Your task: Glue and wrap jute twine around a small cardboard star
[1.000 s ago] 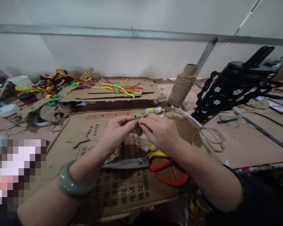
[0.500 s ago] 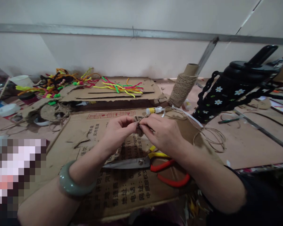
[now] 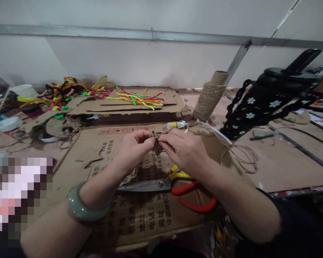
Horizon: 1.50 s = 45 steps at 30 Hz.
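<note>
Between my two hands is a small bundle of brown twine [image 3: 158, 145], held up over the printed cardboard [image 3: 97, 186]. My left hand [image 3: 133, 150] pinches its left side between thumb and fingers. From the right, my right hand [image 3: 184, 147] pinches the twine too, its fingertips close to the left ones. Fingers hide part of the bundle, so its exact shape cannot be made out. Just below the hands lie scissors [image 3: 161, 184] with red and yellow handles, blades pointing left. A small glue bottle [image 3: 174, 125] with a yellow label rests behind my right hand.
A twine spool [image 3: 208, 100] stands at the back, with loose twine [image 3: 242, 157] trailing right. Beside it a black flowered bottle [image 3: 261, 104] leans. Colourful pipe cleaners [image 3: 137, 97] lie on a cardboard piece behind; white lids and a paper cup [image 3: 24, 91] are at left.
My left fingertips have drawn slightly left, away from the right ones, so more of the twine bundle shows between them. The right hand has barely moved.
</note>
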Each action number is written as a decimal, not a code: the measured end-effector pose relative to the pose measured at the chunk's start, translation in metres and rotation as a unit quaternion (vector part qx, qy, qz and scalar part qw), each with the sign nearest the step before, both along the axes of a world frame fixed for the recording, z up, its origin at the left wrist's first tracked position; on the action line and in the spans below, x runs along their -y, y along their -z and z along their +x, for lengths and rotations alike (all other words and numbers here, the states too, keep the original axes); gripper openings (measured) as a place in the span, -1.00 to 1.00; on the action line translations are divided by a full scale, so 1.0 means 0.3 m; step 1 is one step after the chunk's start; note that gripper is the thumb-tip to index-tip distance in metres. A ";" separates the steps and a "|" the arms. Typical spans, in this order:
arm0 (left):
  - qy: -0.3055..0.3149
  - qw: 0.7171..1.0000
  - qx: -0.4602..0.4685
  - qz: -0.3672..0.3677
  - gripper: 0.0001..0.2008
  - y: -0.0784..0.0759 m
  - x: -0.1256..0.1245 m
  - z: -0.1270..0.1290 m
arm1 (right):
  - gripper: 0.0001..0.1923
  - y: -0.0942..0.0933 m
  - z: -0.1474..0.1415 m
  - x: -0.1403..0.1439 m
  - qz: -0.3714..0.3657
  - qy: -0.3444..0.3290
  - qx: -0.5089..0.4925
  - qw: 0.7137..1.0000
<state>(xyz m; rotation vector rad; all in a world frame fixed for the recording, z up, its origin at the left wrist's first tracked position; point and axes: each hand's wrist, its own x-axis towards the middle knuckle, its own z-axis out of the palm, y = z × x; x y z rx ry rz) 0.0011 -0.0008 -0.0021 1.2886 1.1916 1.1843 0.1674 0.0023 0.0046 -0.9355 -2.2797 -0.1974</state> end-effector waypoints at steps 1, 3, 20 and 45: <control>0.000 1.000 0.000 -0.001 -0.92 0.001 0.000 0.001 | -0.73 0.000 0.000 0.000 -0.006 0.004 -0.002 1.000; 0.000 1.000 0.004 0.000 -0.93 0.002 0.000 0.004 | -0.74 -0.002 -0.001 0.001 -0.013 0.014 -0.005 1.000; 0.043 0.997 -0.071 0.002 -0.90 -0.006 0.011 0.008 | -0.91 -0.026 -0.004 -0.054 -0.255 0.008 -0.101 0.962; 0.068 0.997 -0.031 -0.037 -0.85 -0.009 0.010 -0.007 | -0.89 -0.032 -0.001 -0.062 -0.347 -0.016 -0.166 0.923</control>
